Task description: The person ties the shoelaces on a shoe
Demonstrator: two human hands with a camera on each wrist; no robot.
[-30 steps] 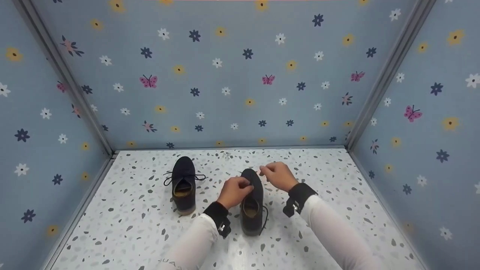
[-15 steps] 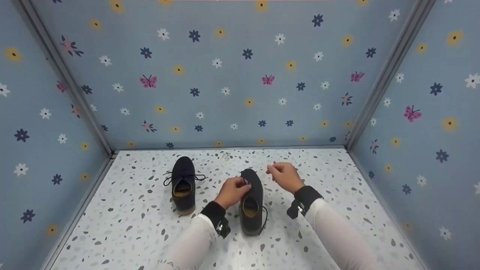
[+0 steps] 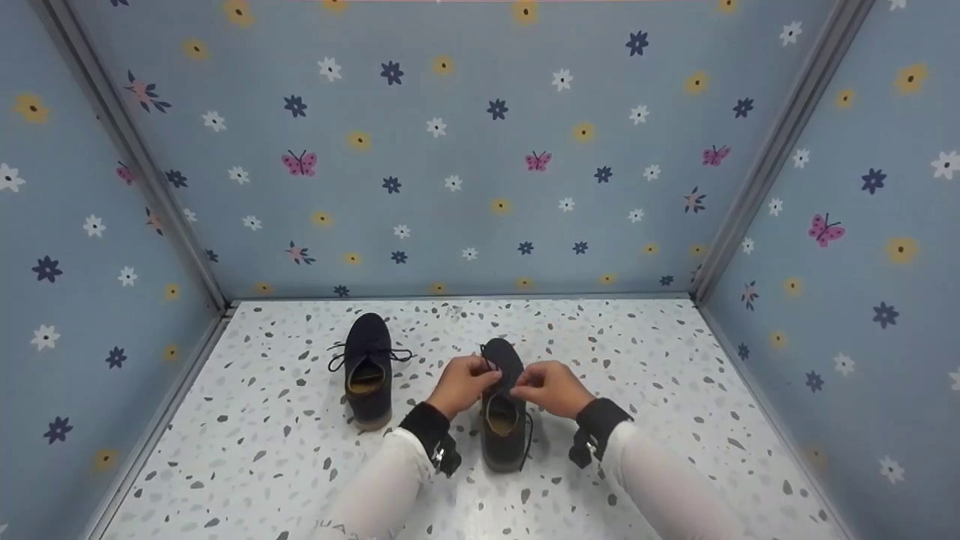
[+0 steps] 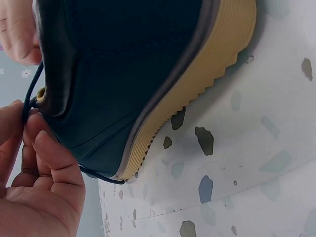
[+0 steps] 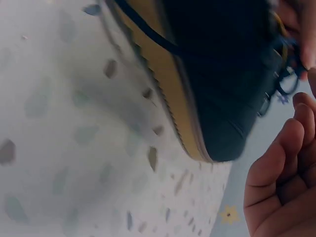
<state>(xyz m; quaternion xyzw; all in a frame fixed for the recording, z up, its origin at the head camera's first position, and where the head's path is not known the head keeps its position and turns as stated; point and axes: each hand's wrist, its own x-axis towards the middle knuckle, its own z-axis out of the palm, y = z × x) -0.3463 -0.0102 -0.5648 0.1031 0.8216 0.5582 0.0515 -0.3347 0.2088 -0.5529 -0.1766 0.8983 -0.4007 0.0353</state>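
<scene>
A dark lace-up shoe (image 3: 504,442) stands upright on the floor between my hands, toe pointing away. In the left wrist view it looks dark blue, with a ridged tan sole (image 4: 182,89). My left hand (image 3: 463,385) pinches a dark blue shoelace (image 4: 33,86) at the shoe's lacing, between thumb and fingers. My right hand (image 3: 553,388) is at the opposite side of the lacing, fingers bent, fingertips close to loops of lace (image 5: 289,74). Whether these fingertips hold lace cannot be made out. One lace end (image 3: 529,442) trails down the shoe's right side.
A matching dark shoe (image 3: 368,397) with its lace tied in a bow stands to the left. Speckled white floor (image 3: 645,465) surrounds both shoes. Blue flowered panels (image 3: 480,150) with grey metal corner strips enclose the back and sides.
My right hand first drew slightly away to the right, then came back in to the shoe's lacing. My left hand has stayed at the lacing with only a small shift.
</scene>
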